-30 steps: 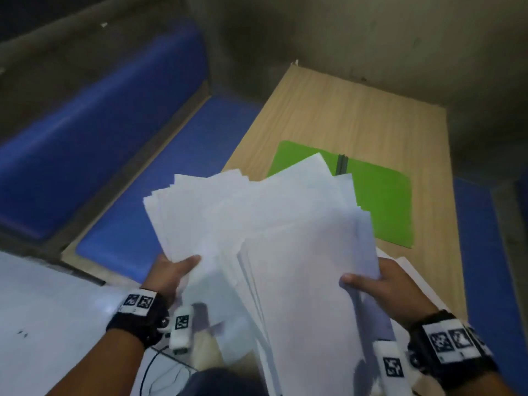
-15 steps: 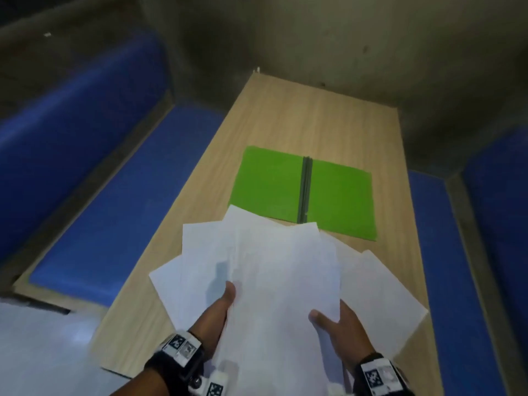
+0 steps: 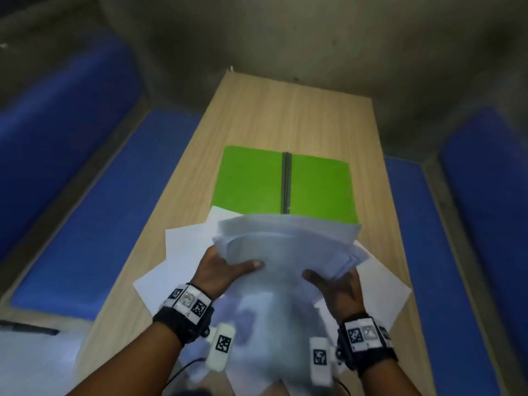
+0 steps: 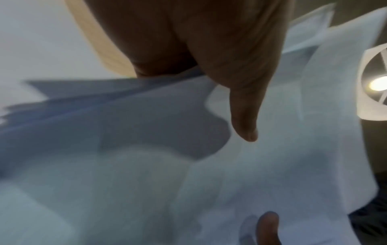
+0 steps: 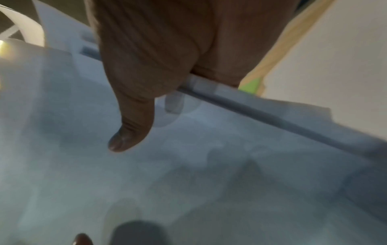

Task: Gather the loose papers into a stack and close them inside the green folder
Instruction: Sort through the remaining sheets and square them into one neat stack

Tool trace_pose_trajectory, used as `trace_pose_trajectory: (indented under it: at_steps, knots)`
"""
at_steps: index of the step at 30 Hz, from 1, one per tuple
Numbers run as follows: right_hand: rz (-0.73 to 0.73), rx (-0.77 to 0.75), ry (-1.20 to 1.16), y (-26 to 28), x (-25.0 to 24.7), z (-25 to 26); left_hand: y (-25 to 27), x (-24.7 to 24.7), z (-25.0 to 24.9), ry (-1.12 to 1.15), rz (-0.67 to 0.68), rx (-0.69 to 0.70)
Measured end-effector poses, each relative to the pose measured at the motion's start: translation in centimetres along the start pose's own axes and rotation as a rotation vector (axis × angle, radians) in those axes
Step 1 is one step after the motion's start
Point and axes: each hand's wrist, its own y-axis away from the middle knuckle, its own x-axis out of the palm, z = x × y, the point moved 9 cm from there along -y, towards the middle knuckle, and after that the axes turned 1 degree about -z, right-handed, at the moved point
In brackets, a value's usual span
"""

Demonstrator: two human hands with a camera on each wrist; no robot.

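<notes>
The green folder [image 3: 285, 185] lies open and flat on the wooden table [image 3: 285, 115], its dark spine running away from me. Just in front of it both hands hold a fanned bundle of white papers [image 3: 285, 252], lifted and tilted up toward me. My left hand [image 3: 225, 270] grips the bundle's left edge with the thumb on top. My right hand [image 3: 334, 284] grips the right edge the same way. The wrist views show each thumb [image 4: 245, 116] [image 5: 132, 122] pressed on the blurred papers [image 4: 146, 182] [image 5: 209, 165]. Other loose sheets [image 3: 185, 252] lie flat on the table under the bundle.
Blue padded benches [image 3: 94, 218] [image 3: 445, 252] run along both long sides of the table. A dim grey wall [image 3: 285, 38] closes the far end. A sliver of the green folder [image 5: 250, 85] shows past the right hand.
The hands pulled the spread sheets inward and lifted them off the table into a tilted bundle. The view has also swung to centre on the table.
</notes>
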Motion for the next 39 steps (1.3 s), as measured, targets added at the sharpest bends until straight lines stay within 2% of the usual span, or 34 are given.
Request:
trace_pose_trajectory:
  at_steps: [3,7,9,13,15,19,21,24,27,30,35,37,39]
  knots:
    - [0.018,0.047,-0.015,-0.2,1.4,-1.3,-0.4,1.1,1.5,-0.003,-0.040,-0.069]
    - [-0.093,0.004,-0.199,-0.5,0.2,-0.1,-0.3,1.4,0.1,-0.003,-0.098,-0.059]
    - [-0.073,-0.015,-0.221,-0.2,0.0,0.2,-0.2,1.3,-0.4,-0.001,-0.090,-0.043]
    - [0.020,0.041,-0.185,1.2,0.6,-1.7,0.6,1.8,0.7,0.025,-0.019,-0.043]
    - [0.027,-0.042,-0.200,1.6,0.2,-1.4,0.9,1.6,0.4,0.052,-0.015,-0.006]
    - [-0.066,-0.227,-0.389,1.6,-1.6,2.2,0.5,-0.1,-2.6,0.188,-0.162,0.145]
    - [-0.169,-0.278,-0.383,1.7,-2.3,4.1,0.7,-0.3,-4.9,0.181,-0.220,0.206]
    - [-0.258,-0.299,-0.301,1.9,-2.0,5.6,0.7,-0.2,-7.2,0.135,-0.355,0.154]
    - [-0.261,-0.298,-0.238,2.2,-0.7,6.1,0.3,0.3,-6.7,0.189,-0.426,0.014]
    - [-0.255,-0.324,-0.175,2.7,0.1,6.4,-0.2,0.5,-6.3,0.151,-0.463,-0.037]
    - [-0.308,-0.290,-0.196,2.5,-1.0,5.6,-0.2,0.0,-5.8,0.077,-0.502,0.039]
    - [-0.316,-0.260,-0.251,2.0,-1.6,4.8,-0.1,-0.2,-5.3,0.101,-0.476,0.052]
    - [-0.256,-0.241,-0.310,1.5,-1.5,4.3,0.0,0.0,-5.3,0.105,-0.418,0.095]
